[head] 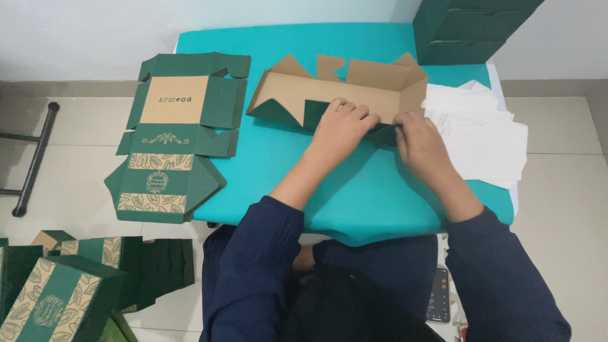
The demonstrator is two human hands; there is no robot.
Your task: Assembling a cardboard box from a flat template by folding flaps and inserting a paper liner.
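A half-folded cardboard box (354,88), dark green outside and brown inside, lies open on the teal table (354,190). My left hand (342,126) presses on the box's near wall, fingers curled over its edge. My right hand (421,139) pinches the near right corner flap of the same box. Both sleeves are dark blue.
A flat unfolded green box blank (174,136) with leaf patterns lies at the table's left end. White paper sheets (481,133) sit at the right. Stacked green boxes (468,28) stand at the far right corner. Finished boxes (57,291) rest on the floor at lower left.
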